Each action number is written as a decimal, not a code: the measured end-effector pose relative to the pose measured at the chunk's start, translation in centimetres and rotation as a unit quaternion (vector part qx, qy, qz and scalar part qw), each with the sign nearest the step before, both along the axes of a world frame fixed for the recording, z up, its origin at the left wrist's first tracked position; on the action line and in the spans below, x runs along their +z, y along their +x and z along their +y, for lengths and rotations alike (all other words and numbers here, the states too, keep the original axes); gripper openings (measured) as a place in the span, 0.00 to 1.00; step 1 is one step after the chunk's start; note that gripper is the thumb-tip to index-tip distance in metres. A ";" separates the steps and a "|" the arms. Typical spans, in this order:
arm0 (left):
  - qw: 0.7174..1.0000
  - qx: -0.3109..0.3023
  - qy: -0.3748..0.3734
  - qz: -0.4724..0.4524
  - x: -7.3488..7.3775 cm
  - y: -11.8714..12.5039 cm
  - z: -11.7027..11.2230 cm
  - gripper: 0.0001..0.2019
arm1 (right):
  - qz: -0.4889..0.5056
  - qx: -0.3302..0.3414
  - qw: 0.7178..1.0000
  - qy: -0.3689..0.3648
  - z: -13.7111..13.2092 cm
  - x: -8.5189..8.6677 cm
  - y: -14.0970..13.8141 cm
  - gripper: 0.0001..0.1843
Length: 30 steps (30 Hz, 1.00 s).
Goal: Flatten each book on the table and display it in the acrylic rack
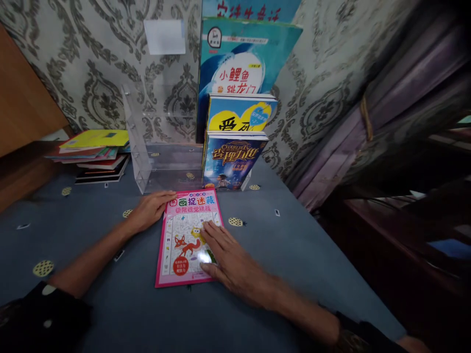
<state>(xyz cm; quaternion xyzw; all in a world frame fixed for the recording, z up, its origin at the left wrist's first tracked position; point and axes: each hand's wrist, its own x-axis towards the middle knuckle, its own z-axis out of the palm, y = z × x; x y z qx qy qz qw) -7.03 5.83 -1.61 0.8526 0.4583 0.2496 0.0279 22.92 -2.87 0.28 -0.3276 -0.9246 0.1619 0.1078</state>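
A pink children's book (186,220) with a cartoon fox on its cover lies flat on the dark cloth in front of me. My right hand (230,257) rests across the book's right side, fingers stretched out over the cover. At the upper left corner of the same book is my left hand (151,211), its fingers extended and touching the edge. Just behind the book stands a clear acrylic rack (165,166). In its right part several books stand in tiers, with a dark blue book (235,159) at the front.
A pile of books (97,147) lies left of the rack, topped by a yellow one. Behind is a patterned wall (176,103) with a white card (165,37). A purple curtain (342,127) hangs on the right, beyond the edge of the cloth-covered table (279,240).
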 end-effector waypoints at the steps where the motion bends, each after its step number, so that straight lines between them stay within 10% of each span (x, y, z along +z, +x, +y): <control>1: 1.000 0.001 0.001 0.000 0.0 0.0 0.0 0.20 | 0.005 -0.007 1.000 0.001 0.8 -0.1 -0.1 0.36; 13: 1.000 0.002 -0.005 0.012 0.2 0.3 -0.3 0.21 | -0.008 -0.140 0.990 0.035 8.8 -0.5 -2.8 0.34; 30: 0.996 0.063 0.015 0.066 -0.4 1.4 -1.7 0.21 | -0.001 -0.163 0.984 0.073 4.2 -1.2 -1.3 0.32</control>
